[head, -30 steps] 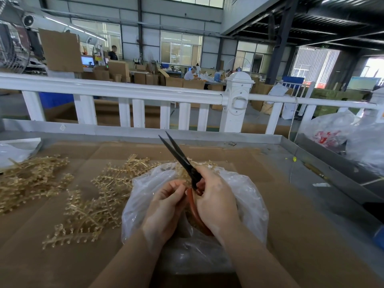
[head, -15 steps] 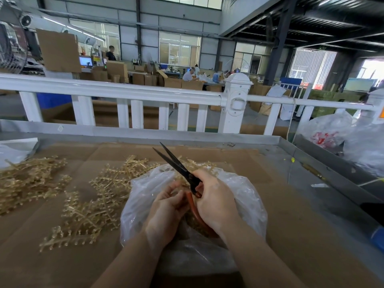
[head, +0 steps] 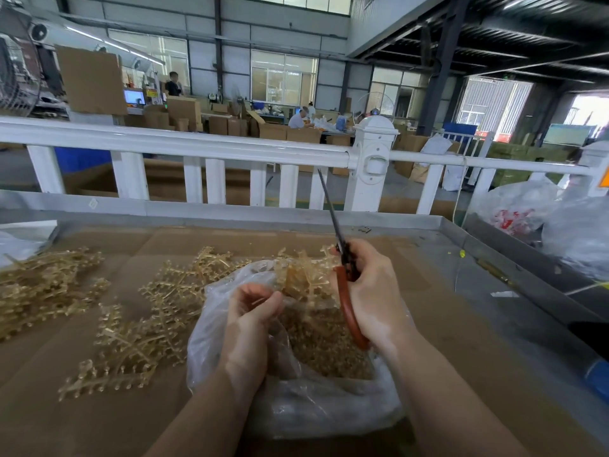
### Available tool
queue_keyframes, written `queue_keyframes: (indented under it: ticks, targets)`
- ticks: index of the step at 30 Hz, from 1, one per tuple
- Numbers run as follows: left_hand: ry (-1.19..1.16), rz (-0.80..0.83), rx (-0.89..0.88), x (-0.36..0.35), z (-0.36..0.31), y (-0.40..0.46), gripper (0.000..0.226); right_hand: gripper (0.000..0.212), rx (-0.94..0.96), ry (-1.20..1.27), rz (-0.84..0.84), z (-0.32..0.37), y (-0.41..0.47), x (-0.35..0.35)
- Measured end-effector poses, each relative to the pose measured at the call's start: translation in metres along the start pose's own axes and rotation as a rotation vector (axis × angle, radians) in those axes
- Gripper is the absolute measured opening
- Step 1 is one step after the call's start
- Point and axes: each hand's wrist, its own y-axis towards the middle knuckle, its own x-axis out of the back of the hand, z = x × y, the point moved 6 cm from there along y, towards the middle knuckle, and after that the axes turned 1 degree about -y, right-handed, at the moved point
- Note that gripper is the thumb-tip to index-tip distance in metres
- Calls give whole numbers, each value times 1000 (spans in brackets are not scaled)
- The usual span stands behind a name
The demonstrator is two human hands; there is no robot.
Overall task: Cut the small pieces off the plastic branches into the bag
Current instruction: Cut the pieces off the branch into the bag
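A cardboard-covered bench (head: 461,324) in a warehouse hall carries the bag (head: 296,400) beneath both hands. The right hand (head: 372,291) grips scissors (head: 342,258); the left hand (head: 250,321) pinches a twig. Plastic branches (head: 141,324) lie leftward, with a white railing (head: 197,143) beyond.

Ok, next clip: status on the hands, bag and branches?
Right hand grips scissors, blades closed, raised. Left hand pinches a branch over the bag. Loose branches lie left. Nothing blocking.

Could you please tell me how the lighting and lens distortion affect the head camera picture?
Head view: the doorway at far right is blown out white; the wide lens bows the railing; the bag shows soft glare; both hands, the left hand and the right hand, look sharp, as do the scissors.
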Motion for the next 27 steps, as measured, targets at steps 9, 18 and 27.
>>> queue_keyframes:
  ticks: [9, 18, 27]
  targets:
    - [-3, 222, 30, -19, 3, -3, 48, 27, -193, 303, 107, 0, -8, -5]
    - [-67, 201, 104, -20, -4, -8, 92, 25, -247, 404, 167, -8, -8, -6]
    - [-186, 286, 183, -28, -10, -14, 79, 29, -268, 521, 152, -12, -7, -5]
